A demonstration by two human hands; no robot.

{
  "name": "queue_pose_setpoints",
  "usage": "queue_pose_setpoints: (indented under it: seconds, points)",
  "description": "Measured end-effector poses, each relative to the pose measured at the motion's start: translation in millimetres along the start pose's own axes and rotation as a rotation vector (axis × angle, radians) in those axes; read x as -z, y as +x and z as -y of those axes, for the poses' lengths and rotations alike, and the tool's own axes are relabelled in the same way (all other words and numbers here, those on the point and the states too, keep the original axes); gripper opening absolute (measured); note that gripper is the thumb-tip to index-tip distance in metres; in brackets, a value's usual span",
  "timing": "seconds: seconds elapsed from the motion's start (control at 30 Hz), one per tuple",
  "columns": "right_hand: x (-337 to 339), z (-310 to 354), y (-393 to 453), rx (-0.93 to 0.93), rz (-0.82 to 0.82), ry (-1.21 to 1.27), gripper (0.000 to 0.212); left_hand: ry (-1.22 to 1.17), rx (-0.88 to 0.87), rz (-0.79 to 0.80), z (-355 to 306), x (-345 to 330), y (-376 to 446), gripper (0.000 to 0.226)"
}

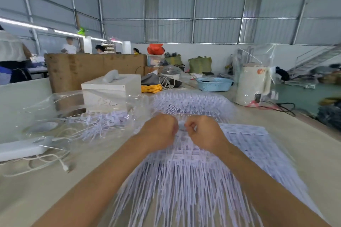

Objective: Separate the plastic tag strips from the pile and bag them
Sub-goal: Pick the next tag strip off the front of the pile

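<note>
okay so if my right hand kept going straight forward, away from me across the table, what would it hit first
Most likely the far pile of tag strips, the fanned heap just beyond your right hand. Depth is unclear, but nothing else seems to lie between them.

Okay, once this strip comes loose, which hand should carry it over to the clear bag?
Probably the left. The clear bag lies open on the table's left side, nearer the left hand than the right hand. Both hands now pinch the tag strips at mid-table, so the right could keep its grip on the pile.
</note>
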State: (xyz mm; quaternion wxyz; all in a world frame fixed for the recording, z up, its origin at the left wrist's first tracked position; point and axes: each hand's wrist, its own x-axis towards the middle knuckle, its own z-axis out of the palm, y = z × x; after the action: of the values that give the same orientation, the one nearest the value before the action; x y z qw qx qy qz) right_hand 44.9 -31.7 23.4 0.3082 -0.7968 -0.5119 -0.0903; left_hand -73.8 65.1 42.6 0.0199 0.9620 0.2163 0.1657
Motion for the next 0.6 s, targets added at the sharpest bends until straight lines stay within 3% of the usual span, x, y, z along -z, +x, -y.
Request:
queue_pose_setpoints:
  seconds: [0.13, 0.23, 0.43, 0.53, 0.6]
  points:
    - [38, -57, -47, -0.223, -0.030, -0.052, 0.016, -0.091, -0.158, 0.120, -34, -37, 5, 0.040]
    - [49, -80, -73, -0.232, 0.011, -0.153, 0.018, 0.023, -0.137, 0.055, -47, -50, 12, 0.050]
    - [43, -84, -77, -0.133, 0.058, -0.150, 0.027, 0.031, -0.061, 0.026, -58, -46, 22, 0.035]
    - [41, -82, -76, -0.115, -0.064, -0.135, 0.026, -0.082, -0.077, 0.022, -62, -32, 24, 0.022]
    - [45, -76, -73, -0.104, -0.185, 0.061, 0.024, -0.205, -0.118, 0.069, -66, -20, 23, 0.014]
